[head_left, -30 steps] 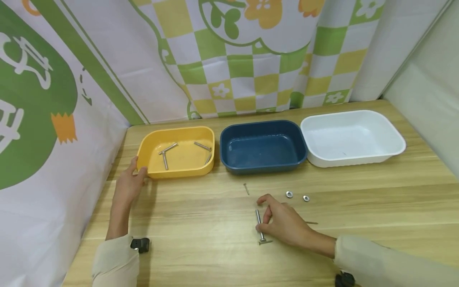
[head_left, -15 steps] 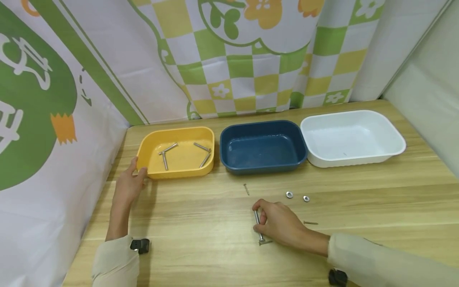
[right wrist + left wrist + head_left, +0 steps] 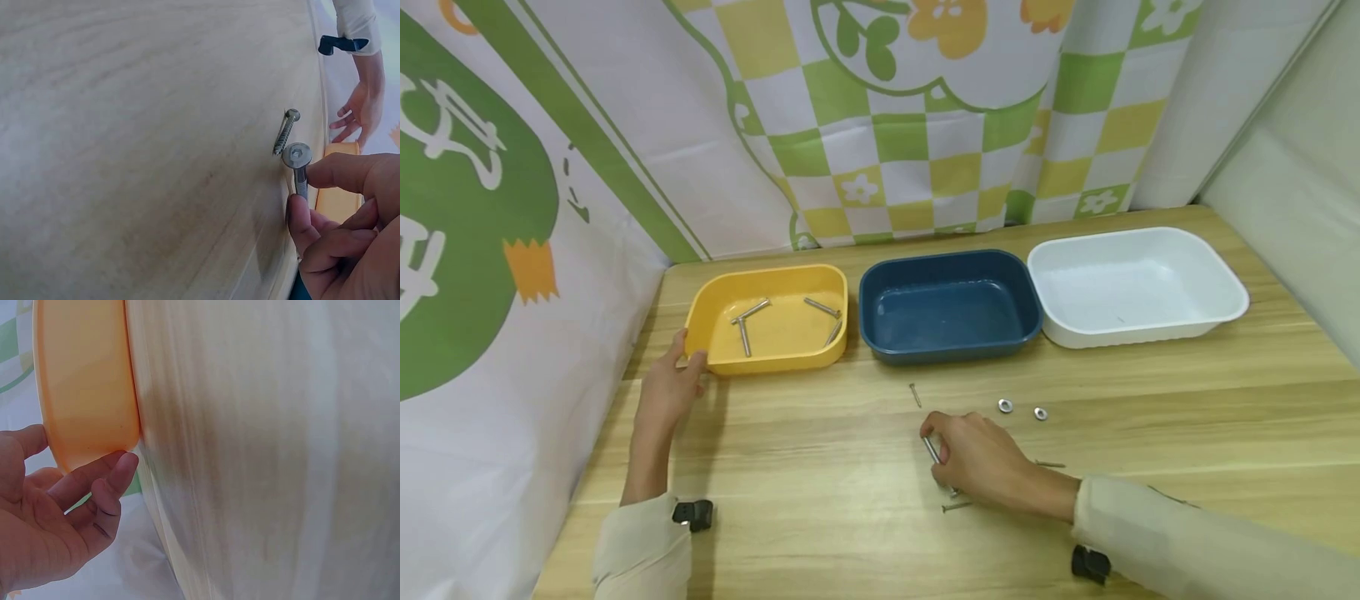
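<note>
My right hand pinches a silver bolt between thumb and fingers, close over the table. In the right wrist view the hex-socket head of the bolt faces the camera. A screw lies on the wood beside it; from the head this screw shows just in front of the right hand. At far left my left hand holds the near left corner of the yellow tray. Fingers and thumb bend around the end of the tray in the left wrist view.
Several bolts lie in the yellow tray. Right of it stand a dark blue tray and a white tray. On the table are two nuts, a small screw and another screw. A patterned curtain hangs behind.
My right hand has closed its fingers on the bolt and moved slightly left with it, drawing it away from the screw at its head. The left hand stays at the yellow tray.
</note>
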Motion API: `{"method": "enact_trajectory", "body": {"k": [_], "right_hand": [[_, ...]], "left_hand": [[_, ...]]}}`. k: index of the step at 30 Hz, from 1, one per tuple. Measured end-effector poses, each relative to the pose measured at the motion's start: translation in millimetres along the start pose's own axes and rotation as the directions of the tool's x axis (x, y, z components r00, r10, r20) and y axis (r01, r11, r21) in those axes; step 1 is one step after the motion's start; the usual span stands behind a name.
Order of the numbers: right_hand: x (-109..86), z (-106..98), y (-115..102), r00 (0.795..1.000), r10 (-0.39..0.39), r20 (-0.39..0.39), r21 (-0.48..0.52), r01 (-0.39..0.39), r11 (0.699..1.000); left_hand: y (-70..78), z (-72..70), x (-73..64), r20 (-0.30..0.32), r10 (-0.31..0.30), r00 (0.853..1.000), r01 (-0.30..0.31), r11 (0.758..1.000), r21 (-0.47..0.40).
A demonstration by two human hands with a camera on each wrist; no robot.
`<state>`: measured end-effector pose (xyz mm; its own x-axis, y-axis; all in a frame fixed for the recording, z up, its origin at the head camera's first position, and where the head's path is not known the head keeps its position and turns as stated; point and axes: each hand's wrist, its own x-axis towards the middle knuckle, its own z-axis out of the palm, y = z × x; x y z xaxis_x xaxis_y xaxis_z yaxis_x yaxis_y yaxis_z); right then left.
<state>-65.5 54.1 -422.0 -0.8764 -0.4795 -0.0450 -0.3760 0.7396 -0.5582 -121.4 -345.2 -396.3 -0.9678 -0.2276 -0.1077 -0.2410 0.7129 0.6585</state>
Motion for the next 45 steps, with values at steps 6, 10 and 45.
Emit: {"method": "enact_trajectory", "body": {"k": [6, 10, 45], "right_hand": [[6.0, -3, 3, 1.000, 0.005, 0.001, 0.071, -0.005, 0.997], [13.6, -11, 0, 1.000, 0.015, -0.003, 0.098, -0.015, 0.995], [134.4, -47, -59, 0.993, -0.048, -0.109, 0.304, 0.079, 0.949]], "left_hand": [[1.5, -0.6, 0.0, -0.001, 0.005, 1.000, -0.005, 1.000, -0.002], [1.4, -0.7, 0.1, -0.002, -0.006, 1.000, 0.006, 1.000, -0.002], [-1.6, -1.6, 4.1, -0.006, 0.012, 1.000, -0.012, 1.000, 0.027]]}}
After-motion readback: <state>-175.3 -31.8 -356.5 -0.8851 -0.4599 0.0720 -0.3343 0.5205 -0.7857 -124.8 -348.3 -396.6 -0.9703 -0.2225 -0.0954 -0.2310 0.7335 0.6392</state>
